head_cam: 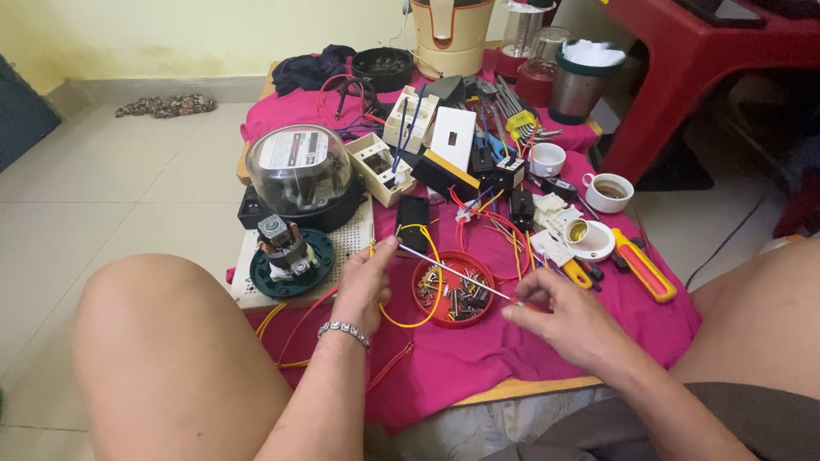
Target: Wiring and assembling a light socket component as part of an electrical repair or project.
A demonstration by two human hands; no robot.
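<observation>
Our right hand [571, 320] pinches the handle end of a thin, long-shafted screwdriver with a bare metal shank [453, 273], fingers closed tight around it near the right edge of the round red plastic lid full of small screws and fittings [453, 290]. The shank runs up and left across that lid to our left hand [366, 282], whose thumb and forefinger are pressed together on the tip end and on a loop of yellow insulated wire [418, 282] that curls over the lid's left rim. Whether the tip sits in a screw head we cannot tell; the fingers hide it.

To do this well, we judge that the left pinch should stay firm and low so that the wire end does not twist away, while the right hand turns the handle lightly and keeps the shank in line with the tip. Resting our wrists on the pink cloth covering the low table [478, 358] would steady both.

Just beyond the left hand lies a small black rectangular plastic block [412, 218], and to its left a green round base carrying a small motor [286, 256]. To the right of the lid lie red wires [504, 235] and a yellow-handled tool [642, 266].
</observation>
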